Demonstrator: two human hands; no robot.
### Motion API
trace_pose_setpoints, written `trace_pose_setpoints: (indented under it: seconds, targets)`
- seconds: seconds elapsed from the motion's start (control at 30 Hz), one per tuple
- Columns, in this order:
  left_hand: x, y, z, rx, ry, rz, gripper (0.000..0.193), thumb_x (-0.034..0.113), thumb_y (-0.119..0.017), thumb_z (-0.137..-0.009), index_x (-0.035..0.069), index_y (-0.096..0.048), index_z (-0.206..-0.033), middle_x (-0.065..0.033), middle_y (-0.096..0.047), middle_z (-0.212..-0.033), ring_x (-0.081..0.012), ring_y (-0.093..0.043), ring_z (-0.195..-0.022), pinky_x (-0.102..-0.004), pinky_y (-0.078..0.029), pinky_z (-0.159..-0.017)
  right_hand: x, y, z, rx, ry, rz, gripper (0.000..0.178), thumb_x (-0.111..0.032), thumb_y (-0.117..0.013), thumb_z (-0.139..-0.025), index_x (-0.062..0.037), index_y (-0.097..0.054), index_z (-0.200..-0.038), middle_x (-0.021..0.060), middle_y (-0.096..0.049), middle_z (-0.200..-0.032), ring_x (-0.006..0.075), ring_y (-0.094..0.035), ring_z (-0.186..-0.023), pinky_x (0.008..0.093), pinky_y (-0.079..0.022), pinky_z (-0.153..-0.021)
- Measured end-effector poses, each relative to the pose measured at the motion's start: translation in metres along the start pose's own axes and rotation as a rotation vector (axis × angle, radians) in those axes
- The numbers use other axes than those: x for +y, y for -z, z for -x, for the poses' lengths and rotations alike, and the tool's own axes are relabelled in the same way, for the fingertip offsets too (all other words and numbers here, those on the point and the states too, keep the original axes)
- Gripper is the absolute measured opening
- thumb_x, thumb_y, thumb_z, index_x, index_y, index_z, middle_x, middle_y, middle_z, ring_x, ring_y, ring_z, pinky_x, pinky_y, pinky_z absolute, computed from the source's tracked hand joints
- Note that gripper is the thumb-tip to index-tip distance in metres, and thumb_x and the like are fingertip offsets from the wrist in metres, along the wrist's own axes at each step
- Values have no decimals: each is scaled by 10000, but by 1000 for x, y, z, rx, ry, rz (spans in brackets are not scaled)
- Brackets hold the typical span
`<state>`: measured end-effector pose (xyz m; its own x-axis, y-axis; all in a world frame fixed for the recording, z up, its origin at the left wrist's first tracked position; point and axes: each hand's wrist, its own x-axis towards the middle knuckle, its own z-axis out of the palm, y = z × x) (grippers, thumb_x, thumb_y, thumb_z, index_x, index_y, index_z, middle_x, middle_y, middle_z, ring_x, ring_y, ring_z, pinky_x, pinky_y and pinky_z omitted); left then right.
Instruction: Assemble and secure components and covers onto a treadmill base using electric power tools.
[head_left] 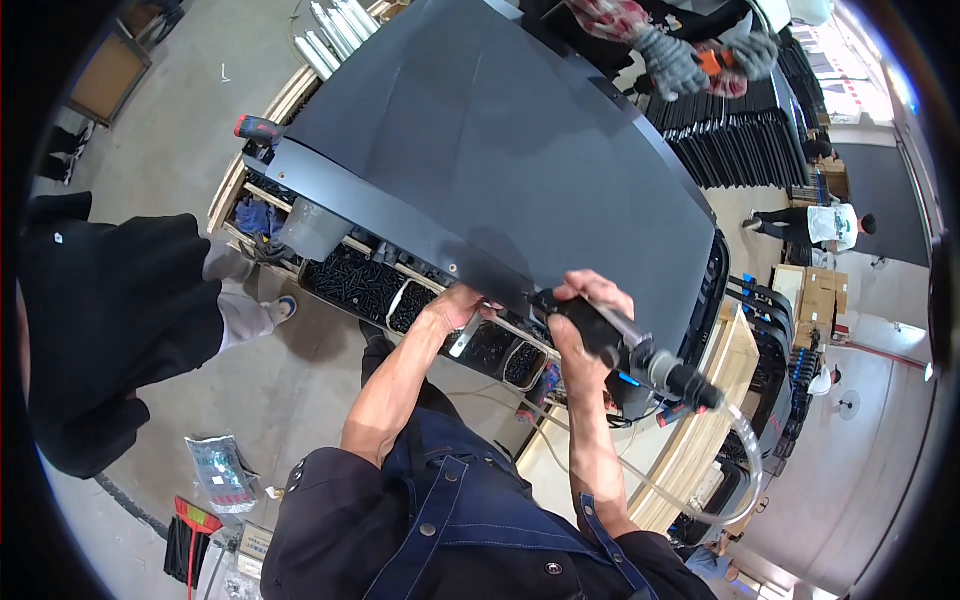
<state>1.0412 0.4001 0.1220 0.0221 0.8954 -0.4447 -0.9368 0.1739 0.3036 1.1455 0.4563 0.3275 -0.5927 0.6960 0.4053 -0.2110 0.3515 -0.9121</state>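
Observation:
A large dark grey panel [470,150] lies in front of me, its folded front edge facing me. My right hand [585,330] is wrapped round a black and silver air tool [610,340], its tip at the panel's front edge. A clear hose [750,470] loops from the tool's rear end. Beside the tip, my left hand [462,308] is closed at the underside of the edge; its fingertips are partly hidden, so I cannot make out what they hold. Below the edge, black trays [350,285] hold many small black parts.
At the far right, a person's grey-gloved hands [690,65] hold an orange and black tool [715,62]. A power tool [258,128] rests at the panel's left corner. Someone in black [130,310] stands at left. Stacked black panels [735,140] stand beyond; a wooden frame [730,370] is at right.

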Motion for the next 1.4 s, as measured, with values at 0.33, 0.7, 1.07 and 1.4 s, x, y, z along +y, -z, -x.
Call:
trace_pose_setpoints:
  seconds: [0.33,0.7,1.07,1.4]
  targets:
    - [-7,12,-5,-158,25,74,110,100,-661,-936,115,-603,-843,6,-541,-729,-92,-483,-604,-246,-330,-489,0,-2,-2,-31,-1,59,590,-160,-850,-785,-69,-507,-1255,177,-616,-1193,228,-645,-962,414,-508,-936]
    - [-23,11,-12,6,-151,-64,80,91,-700,-871,120,-625,-874,35,-544,-778,-65,-471,-641,-240,-357,-550,6,9,-16,-91,-132,-90,453,1,-805,-774,-62,-516,-1117,139,-611,-1094,243,-619,-1004,418,-527,-939]
    - [-17,-1,-4,89,-156,-119,175,117,-759,-803,138,-601,-875,60,-498,-714,-68,-455,-644,-265,-361,-579,10,10,-21,-152,-115,-108,431,-63,-842,-788,-58,-522,-1076,138,-633,-1046,267,-639,-994,433,-551,-901]
    - [-24,12,-3,99,-152,-142,138,207,-753,-821,156,-655,-905,42,-564,-753,-83,-495,-651,-257,-414,-597,1,7,-22,-147,-227,-37,635,-217,-886,-766,-41,-526,-1259,194,-576,-1328,310,-653,-1113,432,-542,-948]
